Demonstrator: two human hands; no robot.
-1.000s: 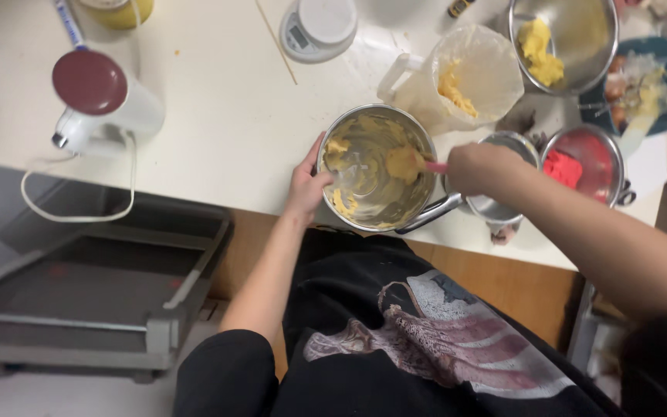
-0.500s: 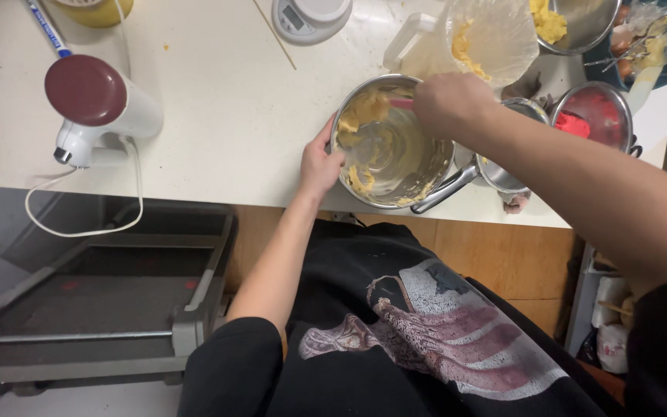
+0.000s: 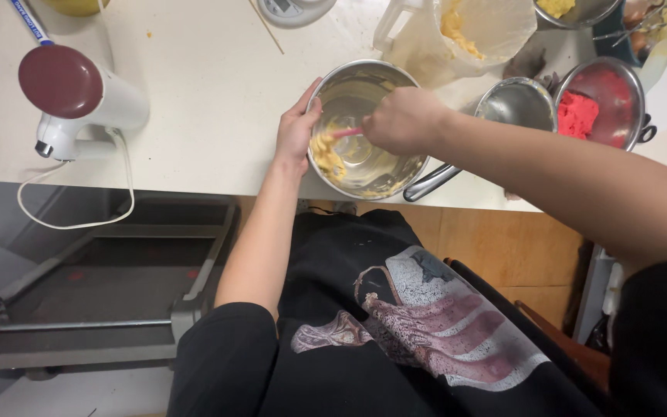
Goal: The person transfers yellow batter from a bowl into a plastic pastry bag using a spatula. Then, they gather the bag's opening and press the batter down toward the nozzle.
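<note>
Head view only. Steel mixing bowl (image 3: 364, 131) near the front edge of the pale desk (image 3: 194, 100), upper centre of frame. Left hand (image 3: 296, 131) at the bowl's 9 o'clock, grip clamped on the rim, thumb inside, fingers outside. Right hand (image 3: 399, 120) over the bowl from 3 o'clock, grip closed around a pink-handled spatula (image 3: 347, 132) (blade end buried in the mix, shape unclear). Yellow batter (image 3: 326, 154) smeared along the bowl wall from 7 to 9 o'clock; bottom mostly bare metal.

Around the bowl: empty small steel bowl (image 3: 517, 104) at 3 o'clock, just beside; steel bowl of red dough (image 3: 596, 104) further out at 3; clear plastic jug (image 3: 457, 35) with yellow mix at 1 o'clock; kitchen scale (image 3: 291, 8) at 11 o'clock, cut by frame edge; white hand mixer (image 3: 79, 96) with dark red cap well apart at 9 o'clock, cord (image 3: 79, 208) hanging off the desk edge.

Judgement on scraping well: keep left-hand hold firm so the bowl does not spin, press blade flat to the wall, sweep toward one spot. Bowl sits close to the edge, so push away, not toward the body.
</note>
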